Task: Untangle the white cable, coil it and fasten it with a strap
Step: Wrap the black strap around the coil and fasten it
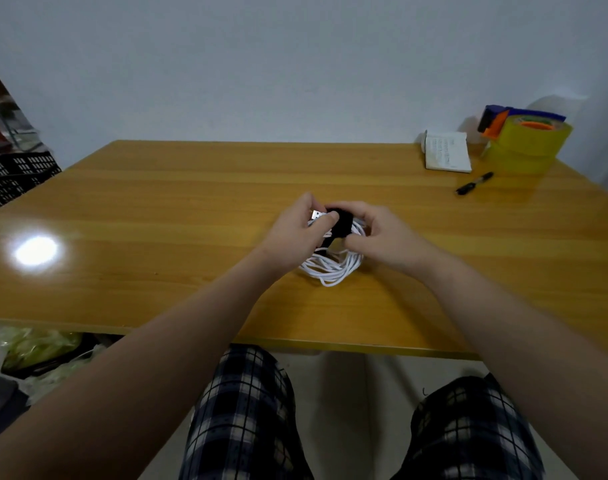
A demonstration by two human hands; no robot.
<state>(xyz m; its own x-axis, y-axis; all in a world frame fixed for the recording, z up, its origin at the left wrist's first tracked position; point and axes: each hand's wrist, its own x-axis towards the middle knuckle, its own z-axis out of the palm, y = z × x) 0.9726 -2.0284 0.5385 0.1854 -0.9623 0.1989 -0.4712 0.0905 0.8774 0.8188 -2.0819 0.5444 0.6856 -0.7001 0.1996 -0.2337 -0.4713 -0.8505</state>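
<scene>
The white cable lies coiled on the table right under my hands, its loops spilling toward me below my wrists — the black strap crosses its far side, between my fingers. The wooden table is glossy, with a lamp glare at left; a notepad, a pen and a tape dispenser sit at the far right corner against a pale wall. My left hand pinches the coil beside the plug. My right hand is curled narrow, fingertips on the strap.
</scene>
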